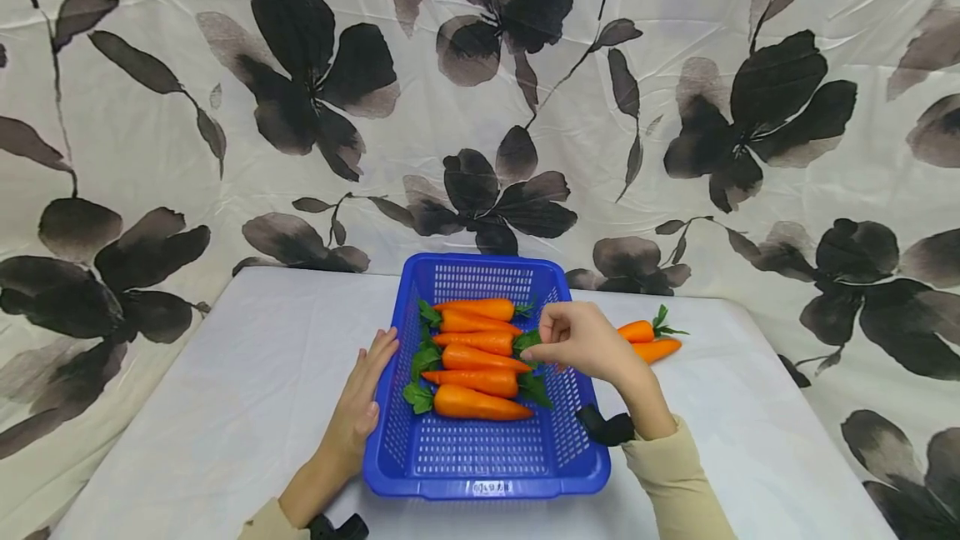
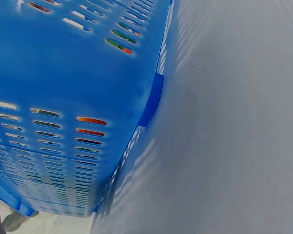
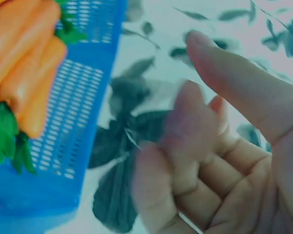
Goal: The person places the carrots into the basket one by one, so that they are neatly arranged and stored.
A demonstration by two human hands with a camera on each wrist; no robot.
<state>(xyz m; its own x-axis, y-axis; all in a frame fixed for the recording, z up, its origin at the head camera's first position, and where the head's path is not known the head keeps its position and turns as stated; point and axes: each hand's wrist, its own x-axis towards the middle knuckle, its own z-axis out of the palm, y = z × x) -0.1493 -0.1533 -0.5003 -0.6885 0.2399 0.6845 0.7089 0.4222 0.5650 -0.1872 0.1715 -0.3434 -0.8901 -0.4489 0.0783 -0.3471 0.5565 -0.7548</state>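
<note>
A blue plastic basket (image 1: 483,480) with slotted walls stands on the table. Inside it, several orange carrots (image 1: 482,403) with green leaves lie in a row, tops pointing left or right. My left hand (image 1: 351,411) rests against the basket's left side, fingers straight. Over the right rim hovers my right hand (image 1: 588,342), its fingers loosely curled. In the right wrist view that hand (image 3: 210,161) holds nothing, the thumb apart from the fingers, beside the basket's wall (image 3: 73,117). The left wrist view shows mostly the basket's outer side (image 2: 73,73), not the left hand's grip.
Two more carrots (image 1: 656,350) lie on the table just right of the basket, partly behind my right hand. A white cloth covers the table (image 1: 247,373). Behind it hangs a floral curtain (image 1: 420,115). Black straps (image 1: 604,427) sit at the wrists.
</note>
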